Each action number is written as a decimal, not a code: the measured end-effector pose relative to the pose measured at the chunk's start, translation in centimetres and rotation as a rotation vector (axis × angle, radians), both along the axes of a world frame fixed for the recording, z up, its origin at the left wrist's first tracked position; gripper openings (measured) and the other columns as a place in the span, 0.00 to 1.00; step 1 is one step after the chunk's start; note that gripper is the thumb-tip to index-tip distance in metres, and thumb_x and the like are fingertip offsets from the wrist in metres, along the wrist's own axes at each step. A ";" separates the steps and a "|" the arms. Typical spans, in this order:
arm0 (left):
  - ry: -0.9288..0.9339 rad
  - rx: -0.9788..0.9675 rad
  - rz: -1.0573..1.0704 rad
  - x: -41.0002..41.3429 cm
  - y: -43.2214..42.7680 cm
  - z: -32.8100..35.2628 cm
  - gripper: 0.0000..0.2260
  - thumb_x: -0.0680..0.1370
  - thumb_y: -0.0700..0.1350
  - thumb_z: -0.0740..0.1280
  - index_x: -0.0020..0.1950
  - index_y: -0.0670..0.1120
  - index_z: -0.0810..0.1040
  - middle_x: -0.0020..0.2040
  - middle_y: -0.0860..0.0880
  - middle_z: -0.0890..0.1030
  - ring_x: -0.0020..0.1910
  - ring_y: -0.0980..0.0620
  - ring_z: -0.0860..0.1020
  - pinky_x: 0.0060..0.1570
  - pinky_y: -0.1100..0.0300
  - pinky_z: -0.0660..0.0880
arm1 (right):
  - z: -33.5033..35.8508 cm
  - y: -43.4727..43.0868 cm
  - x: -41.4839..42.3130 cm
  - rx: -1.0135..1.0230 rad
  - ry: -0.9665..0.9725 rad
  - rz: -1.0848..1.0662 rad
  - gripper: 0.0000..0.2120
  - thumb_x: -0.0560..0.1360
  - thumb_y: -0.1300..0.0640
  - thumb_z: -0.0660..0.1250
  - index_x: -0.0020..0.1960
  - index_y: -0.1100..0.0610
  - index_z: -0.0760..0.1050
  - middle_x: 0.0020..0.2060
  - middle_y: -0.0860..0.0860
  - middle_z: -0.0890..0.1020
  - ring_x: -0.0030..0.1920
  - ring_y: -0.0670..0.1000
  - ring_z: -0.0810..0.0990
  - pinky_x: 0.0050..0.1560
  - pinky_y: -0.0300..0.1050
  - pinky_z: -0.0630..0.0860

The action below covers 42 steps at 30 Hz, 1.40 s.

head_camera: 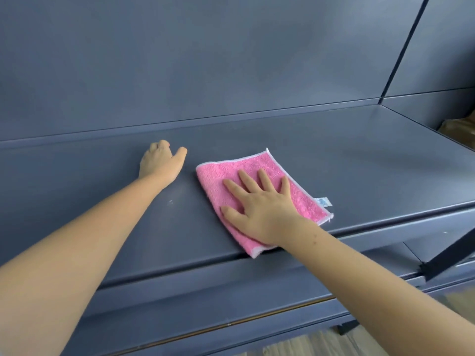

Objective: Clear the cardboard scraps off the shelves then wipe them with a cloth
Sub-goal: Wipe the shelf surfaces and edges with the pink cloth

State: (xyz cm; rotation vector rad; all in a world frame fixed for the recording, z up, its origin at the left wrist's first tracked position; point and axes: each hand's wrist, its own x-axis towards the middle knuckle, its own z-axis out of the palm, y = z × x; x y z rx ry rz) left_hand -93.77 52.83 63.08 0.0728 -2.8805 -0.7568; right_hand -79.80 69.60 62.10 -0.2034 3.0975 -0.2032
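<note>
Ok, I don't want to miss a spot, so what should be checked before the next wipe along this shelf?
1. Right hand flat on pink cloth: ok.
2. Left hand apart from cloth: ok.
3. Left hand empty: cannot tell, fingers curled under.
4. Shelf free of scraps: ok, only a white speck.
5. Scraps farther right: cannot tell, something brown at the frame edge.

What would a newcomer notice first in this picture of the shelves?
The bright pink terry cloth with a white edge stands out first. It lies flat near the front edge of the dark blue-grey metal shelf, and the right hand presses on it with fingers spread. To the left of the cloth and further back, the left hand rests on the shelf with curled fingers.
</note>
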 end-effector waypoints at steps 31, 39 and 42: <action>0.004 0.022 0.172 3.9 -9.5 0.9 0.24 0.79 0.53 0.55 0.71 0.42 0.65 0.71 0.42 0.66 0.69 0.41 0.66 0.64 0.48 0.64 | 0.5 -1.8 -2.2 0.014 -0.058 0.160 0.29 0.76 0.35 0.45 0.74 0.38 0.43 0.76 0.44 0.45 0.76 0.55 0.41 0.70 0.65 0.38; -0.002 -0.009 0.009 1.9 -12.3 1.0 0.23 0.79 0.52 0.56 0.71 0.41 0.65 0.72 0.42 0.66 0.69 0.42 0.66 0.65 0.49 0.64 | 0.6 -11.4 -5.0 -0.004 -0.014 0.052 0.29 0.76 0.37 0.45 0.75 0.43 0.46 0.77 0.49 0.48 0.75 0.61 0.43 0.67 0.71 0.38; -0.011 -0.027 -0.055 1.6 -12.9 0.7 0.23 0.79 0.51 0.56 0.70 0.40 0.65 0.71 0.41 0.67 0.70 0.42 0.66 0.66 0.50 0.63 | 0.4 -12.6 -3.4 -0.002 -0.013 0.062 0.29 0.76 0.37 0.45 0.75 0.42 0.45 0.77 0.48 0.46 0.76 0.60 0.42 0.68 0.70 0.37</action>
